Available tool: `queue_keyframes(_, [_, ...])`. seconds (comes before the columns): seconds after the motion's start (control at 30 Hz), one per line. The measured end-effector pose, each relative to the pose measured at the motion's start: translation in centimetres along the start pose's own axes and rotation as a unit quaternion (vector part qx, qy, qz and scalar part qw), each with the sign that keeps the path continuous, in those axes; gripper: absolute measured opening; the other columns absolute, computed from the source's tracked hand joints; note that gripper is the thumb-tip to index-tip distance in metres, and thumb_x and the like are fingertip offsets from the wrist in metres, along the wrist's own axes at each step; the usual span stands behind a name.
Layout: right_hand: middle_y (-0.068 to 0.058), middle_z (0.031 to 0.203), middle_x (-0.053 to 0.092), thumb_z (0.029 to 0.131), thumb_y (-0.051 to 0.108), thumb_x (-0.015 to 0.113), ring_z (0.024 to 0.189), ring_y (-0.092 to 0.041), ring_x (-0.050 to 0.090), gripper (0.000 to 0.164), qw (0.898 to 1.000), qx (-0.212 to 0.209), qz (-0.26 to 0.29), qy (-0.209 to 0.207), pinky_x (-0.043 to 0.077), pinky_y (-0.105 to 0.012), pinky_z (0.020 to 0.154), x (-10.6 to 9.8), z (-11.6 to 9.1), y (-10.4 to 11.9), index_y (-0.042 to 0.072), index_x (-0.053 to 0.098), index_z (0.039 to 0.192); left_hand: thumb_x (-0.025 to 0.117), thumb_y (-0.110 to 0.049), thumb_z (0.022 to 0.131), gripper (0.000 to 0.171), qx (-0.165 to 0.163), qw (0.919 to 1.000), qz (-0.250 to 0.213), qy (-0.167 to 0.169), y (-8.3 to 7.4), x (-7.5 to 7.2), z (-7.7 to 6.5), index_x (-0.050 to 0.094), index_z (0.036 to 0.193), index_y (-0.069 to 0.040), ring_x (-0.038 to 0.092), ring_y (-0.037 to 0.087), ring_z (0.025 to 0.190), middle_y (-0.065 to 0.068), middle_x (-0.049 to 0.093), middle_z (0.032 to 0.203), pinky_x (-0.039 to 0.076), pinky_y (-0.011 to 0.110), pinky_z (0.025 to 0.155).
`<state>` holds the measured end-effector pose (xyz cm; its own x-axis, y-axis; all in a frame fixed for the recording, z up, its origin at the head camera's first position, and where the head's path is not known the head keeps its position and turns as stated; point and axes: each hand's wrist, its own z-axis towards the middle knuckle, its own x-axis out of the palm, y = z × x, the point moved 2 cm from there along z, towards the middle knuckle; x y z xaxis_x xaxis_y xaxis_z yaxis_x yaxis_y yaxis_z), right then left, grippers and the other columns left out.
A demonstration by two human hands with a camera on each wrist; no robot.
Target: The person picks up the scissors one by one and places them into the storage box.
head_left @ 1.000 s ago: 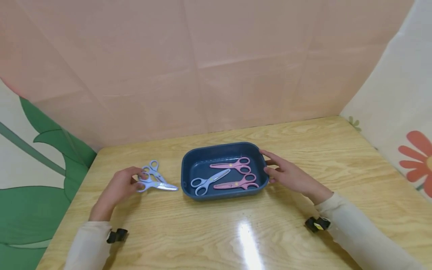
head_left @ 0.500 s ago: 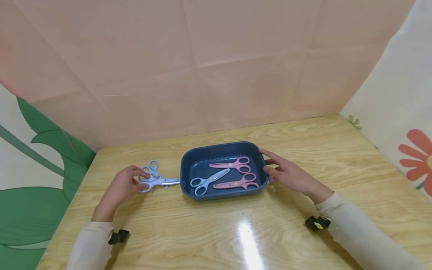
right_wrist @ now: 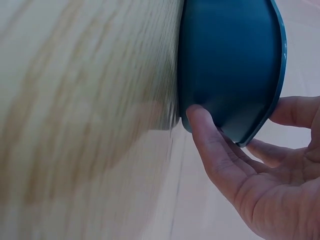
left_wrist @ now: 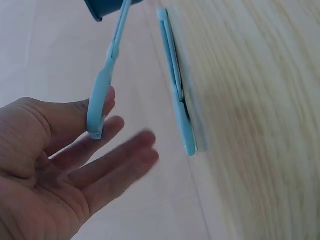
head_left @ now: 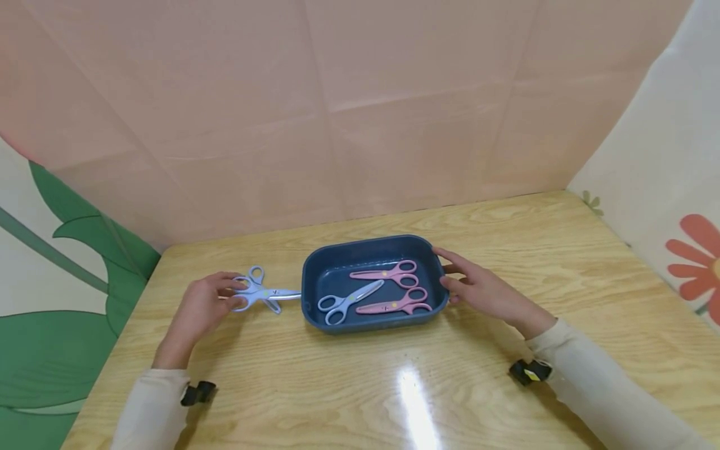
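Note:
My left hand (head_left: pixel 198 312) pinches one handle loop of a pair of light blue scissors (left_wrist: pixel 100 95) between thumb and fingertips. Its blades point right, the tip right at the left wall of a dark blue plastic bin (head_left: pixel 371 245). Below them, partly covered in the head view, a second pair of light blue scissors (left_wrist: pixel 178 95) lies on the table, a gap showing between the two in the left wrist view. At the bin's right end my right hand (head_left: pixel 484 292) holds the wall, thumb at the rim and fingers along the outside (right_wrist: pixel 225 65).
Inside the bin lie another pair of light blue scissors (head_left: pixel 343 304) and two pairs of pink scissors, one farther back (head_left: pixel 388 274) and one nearer (head_left: pixel 390 307). The wood-grain table (head_left: pixel 315 394) ends at a pink backdrop (head_left: pixel 337 125) behind.
The left hand has raised its scissors and turned them; their tip moved from pointing slightly toward me to pointing right at the bin. The right hand and bin stay in place.

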<state>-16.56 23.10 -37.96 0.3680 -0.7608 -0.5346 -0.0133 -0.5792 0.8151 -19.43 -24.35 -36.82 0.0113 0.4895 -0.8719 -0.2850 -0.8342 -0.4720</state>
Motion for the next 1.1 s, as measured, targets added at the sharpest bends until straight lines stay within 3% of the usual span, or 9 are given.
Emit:
queue_keyframes(0.17, [-0.027, 0.144, 0.038, 0.101, 0.023, 0.046, 0.086, -0.023, 0.065, 0.060, 1.000, -0.004, 0.005, 0.000, 0.054, -0.033, 0.078, 0.0, 0.0, 0.0, 0.031, 0.017, 0.152, 0.077, -0.008, 0.077, 0.021, 0.012, 0.9996, 0.021, -0.012, 0.1, -0.3, -0.3, 0.075, 0.098, -0.007, 0.063, 0.033, 0.110, 0.009, 0.062, 0.130, 0.055, 0.046, 0.082])
queue_keyframes(0.3, [-0.027, 0.144, 0.039, 0.100, 0.023, 0.046, 0.086, -0.022, 0.065, 0.060, 1.000, -0.004, 0.003, -0.002, 0.054, -0.033, 0.077, 0.0, 0.0, 0.0, 0.031, 0.017, 0.152, 0.078, -0.010, 0.075, 0.023, 0.010, 0.9995, 0.022, -0.020, 0.0, -0.5, -0.3, 0.075, 0.098, -0.009, 0.059, 0.020, 0.066, 0.005, 0.060, 0.133, 0.048, 0.029, 0.062])
queue_keyframes(0.4, [-0.027, 0.144, 0.038, 0.100, 0.024, 0.046, 0.085, -0.022, 0.064, 0.060, 1.000, -0.004, 0.004, -0.002, 0.054, -0.033, 0.078, -0.1, -0.1, 0.1, 0.032, 0.017, 0.152, 0.079, -0.010, 0.074, 0.024, 0.015, 0.9993, 0.023, -0.023, -0.1, -0.6, -0.3, 0.075, 0.098, -0.010, 0.061, 0.020, 0.065, 0.004, 0.060, 0.133, 0.040, 0.026, 0.061])
queue_keyframes(0.53, [-0.028, 0.144, 0.037, 0.100, 0.024, 0.046, 0.086, -0.022, 0.064, 0.061, 1.000, -0.008, 0.007, 0.000, 0.055, -0.033, 0.078, 0.0, -0.1, 0.1, 0.030, 0.016, 0.153, 0.079, -0.009, 0.074, 0.023, 0.023, 0.9991, 0.020, -0.028, -0.5, -0.6, -0.3, 0.075, 0.097, -0.010, 0.060, 0.033, 0.116, 0.004, 0.061, 0.131, 0.045, 0.035, 0.084])
queue_keyframes(0.6, [-0.028, 0.144, 0.038, 0.100, 0.024, 0.046, 0.086, -0.023, 0.064, 0.060, 1.000, -0.007, 0.007, 0.000, 0.055, -0.033, 0.078, 0.0, 0.0, 0.0, 0.031, 0.017, 0.153, 0.079, -0.009, 0.074, 0.024, 0.027, 0.9990, 0.018, -0.033, -0.5, -0.6, -0.3, 0.075, 0.097, -0.009, 0.058, 0.034, 0.119, 0.004, 0.062, 0.130, 0.045, 0.036, 0.085])
queue_keyframes(0.7, [-0.027, 0.144, 0.037, 0.100, 0.024, 0.046, 0.087, -0.023, 0.064, 0.060, 1.000, -0.005, 0.008, -0.001, 0.055, -0.034, 0.079, 0.0, 0.1, -0.1, 0.032, 0.017, 0.152, 0.080, -0.011, 0.073, 0.023, 0.031, 0.9980, 0.027, -0.047, -0.6, -0.8, -0.3, 0.076, 0.096, -0.011, 0.069, 0.021, 0.080, 0.002, 0.065, 0.126, 0.045, 0.032, 0.070])
queue_keyframes(0.87, [-0.026, 0.145, 0.037, 0.100, 0.024, 0.046, 0.087, -0.024, 0.064, 0.060, 1.000, -0.004, 0.011, -0.001, 0.055, -0.034, 0.079, 0.0, 0.1, -0.2, 0.033, 0.017, 0.152, 0.081, -0.015, 0.072, 0.022, 0.030, 0.9975, 0.008, -0.063, -0.6, -1.1, -0.3, 0.076, 0.094, -0.012, 0.029, 0.003, 0.040, 0.004, 0.068, 0.120, 0.042, 0.057, 0.098])
queue_keyframes(0.93, [-0.026, 0.145, 0.037, 0.100, 0.024, 0.046, 0.087, -0.024, 0.065, 0.060, 1.000, -0.002, 0.010, -0.001, 0.055, -0.034, 0.079, 0.0, 0.1, -0.2, 0.033, 0.017, 0.152, 0.082, -0.016, 0.072, 0.021, 0.032, 0.9970, -0.002, -0.070, -0.5, -1.1, -0.2, 0.076, 0.092, -0.012, 0.042, 0.004, 0.045, 0.006, 0.069, 0.118, 0.026, 0.071, 0.104])
queue_keyframes(1.1, [-0.027, 0.145, 0.036, 0.100, 0.025, 0.046, 0.087, -0.023, 0.065, 0.060, 1.000, -0.003, 0.005, -0.001, 0.055, -0.033, 0.078, 0.0, 0.1, -0.2, 0.032, 0.016, 0.152, 0.083, -0.019, 0.071, 0.020, 0.049, 0.9948, -0.004, -0.090, -0.5, -1.1, -0.2, 0.076, 0.089, -0.015, 0.070, 0.025, 0.089, 0.004, 0.071, 0.114, 0.038, 0.062, 0.100])
